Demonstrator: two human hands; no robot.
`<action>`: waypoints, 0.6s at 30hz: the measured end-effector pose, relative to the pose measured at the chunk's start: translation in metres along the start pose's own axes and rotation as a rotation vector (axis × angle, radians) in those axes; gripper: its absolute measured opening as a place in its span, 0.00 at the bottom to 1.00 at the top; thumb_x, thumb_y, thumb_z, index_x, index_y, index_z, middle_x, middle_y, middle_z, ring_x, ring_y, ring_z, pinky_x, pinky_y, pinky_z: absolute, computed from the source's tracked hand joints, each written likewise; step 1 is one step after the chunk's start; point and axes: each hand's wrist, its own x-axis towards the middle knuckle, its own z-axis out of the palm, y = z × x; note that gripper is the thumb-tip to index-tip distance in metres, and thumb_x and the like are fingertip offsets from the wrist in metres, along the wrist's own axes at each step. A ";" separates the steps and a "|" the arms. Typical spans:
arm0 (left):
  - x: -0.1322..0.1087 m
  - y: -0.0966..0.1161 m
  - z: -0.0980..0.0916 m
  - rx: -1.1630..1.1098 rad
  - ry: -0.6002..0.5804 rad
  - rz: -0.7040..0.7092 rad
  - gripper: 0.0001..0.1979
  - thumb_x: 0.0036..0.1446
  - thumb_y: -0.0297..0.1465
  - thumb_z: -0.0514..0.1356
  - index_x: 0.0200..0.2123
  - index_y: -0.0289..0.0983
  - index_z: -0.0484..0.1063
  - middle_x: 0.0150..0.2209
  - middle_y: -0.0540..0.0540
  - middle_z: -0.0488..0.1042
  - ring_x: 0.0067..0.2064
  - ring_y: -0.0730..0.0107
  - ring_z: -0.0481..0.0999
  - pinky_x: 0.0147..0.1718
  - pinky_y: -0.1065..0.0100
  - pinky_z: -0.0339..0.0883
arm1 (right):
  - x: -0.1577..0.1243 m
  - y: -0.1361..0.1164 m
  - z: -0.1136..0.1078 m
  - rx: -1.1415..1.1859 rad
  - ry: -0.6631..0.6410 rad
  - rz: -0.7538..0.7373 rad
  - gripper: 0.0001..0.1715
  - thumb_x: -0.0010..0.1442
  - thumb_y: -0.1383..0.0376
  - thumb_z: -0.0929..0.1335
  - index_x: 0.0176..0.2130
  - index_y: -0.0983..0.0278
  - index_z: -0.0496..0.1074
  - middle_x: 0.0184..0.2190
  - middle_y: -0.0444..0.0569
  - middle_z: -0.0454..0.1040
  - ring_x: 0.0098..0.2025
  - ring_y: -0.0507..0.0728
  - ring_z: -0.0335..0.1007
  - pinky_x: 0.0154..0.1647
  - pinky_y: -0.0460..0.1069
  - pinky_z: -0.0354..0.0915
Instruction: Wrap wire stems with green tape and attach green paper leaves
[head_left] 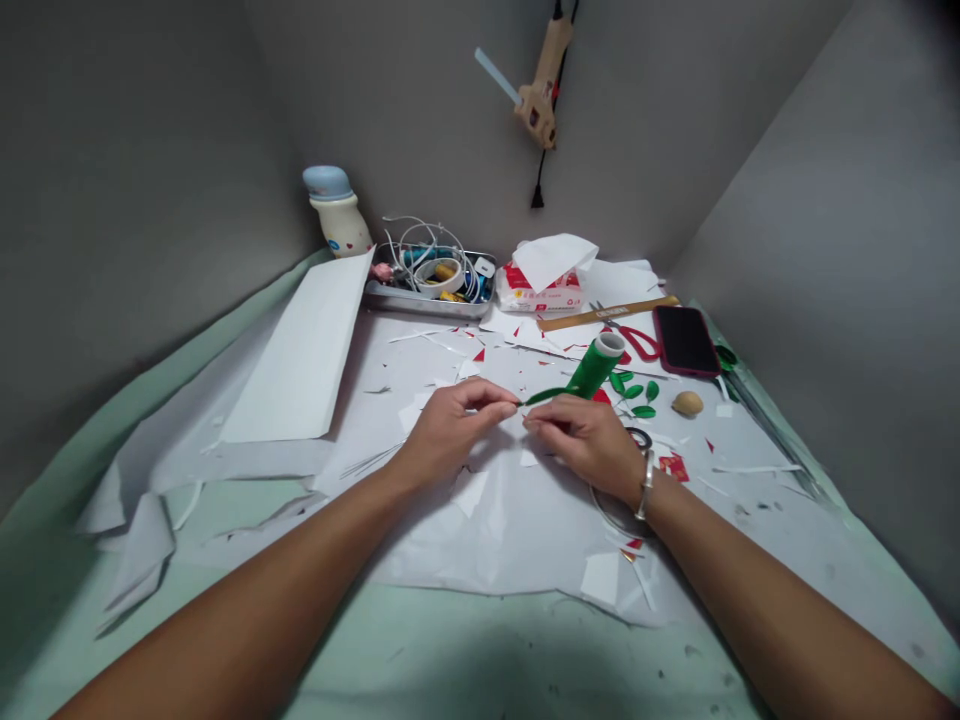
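View: head camera, looking forward and down at the work surface.

Left hand (450, 430): clenched in a pinch, thumb and fingers closed on the end of a green strip (547, 396).

Right hand (585, 450): fingers curled and closed, just beside that end; whether they gripped the strip could not be determined. A metal bangle (646, 485) was on the wrist.

Green strip location: held above the paper sheet (487, 530), running between the left fingers and a green tape roll (596, 367).

Green tape roll: tilted, at the right hand's far side; its contact with the surface was not clear.

Adjacent items: green leaves (634, 392) lay just right of the roll, with a walnut (687, 403) beyond them.

Far right: red-handled scissors (637, 343) lay beside a phone (685, 340), with a wooden ruler (607, 313) behind them.

Far center: a tissue pack (536, 285) stood beside a metal tray (427, 300) holding white cables (420, 240).

Far left: a bottle with a blue cap (337, 210) stood behind the tray, and a white board (300, 350) lay on the paper.

Paper surface: white and red scraps were scattered across it.

Rear wall: a glue gun (538, 100) hung there by its cord.
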 end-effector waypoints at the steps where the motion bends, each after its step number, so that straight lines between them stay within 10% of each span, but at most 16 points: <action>1: 0.001 -0.001 0.000 0.030 0.041 -0.009 0.08 0.58 0.35 0.60 0.36 0.39 0.77 0.36 0.48 0.77 0.39 0.67 0.75 0.44 0.64 0.67 | -0.001 -0.003 0.002 -0.038 -0.025 -0.054 0.09 0.61 0.68 0.67 0.35 0.61 0.78 0.30 0.46 0.78 0.33 0.53 0.71 0.37 0.49 0.65; 5: 0.002 -0.008 0.002 0.282 0.071 0.064 0.07 0.59 0.31 0.58 0.35 0.38 0.77 0.35 0.47 0.75 0.39 0.66 0.74 0.42 0.64 0.66 | -0.004 -0.013 0.005 -0.121 -0.046 -0.202 0.08 0.62 0.67 0.66 0.35 0.62 0.77 0.25 0.46 0.74 0.30 0.53 0.67 0.36 0.49 0.64; 10: 0.001 -0.008 0.006 0.499 -0.158 0.194 0.09 0.59 0.28 0.58 0.36 0.41 0.78 0.32 0.48 0.73 0.38 0.66 0.72 0.41 0.63 0.64 | 0.000 -0.010 -0.004 -0.104 0.068 -0.137 0.08 0.63 0.65 0.67 0.35 0.61 0.77 0.26 0.46 0.75 0.30 0.53 0.67 0.34 0.48 0.63; 14: -0.001 0.000 0.006 0.243 -0.296 0.188 0.08 0.58 0.28 0.59 0.34 0.41 0.79 0.34 0.48 0.76 0.39 0.68 0.74 0.42 0.65 0.66 | 0.004 -0.001 -0.011 0.052 0.129 0.057 0.10 0.62 0.62 0.67 0.32 0.62 0.77 0.28 0.45 0.76 0.30 0.53 0.69 0.33 0.48 0.64; 18: -0.001 0.002 0.001 -0.003 -0.122 0.027 0.07 0.57 0.33 0.60 0.35 0.40 0.78 0.36 0.48 0.78 0.38 0.68 0.75 0.42 0.64 0.68 | 0.004 0.004 -0.008 0.075 0.086 0.097 0.08 0.61 0.64 0.67 0.33 0.62 0.77 0.31 0.46 0.78 0.32 0.53 0.72 0.35 0.47 0.66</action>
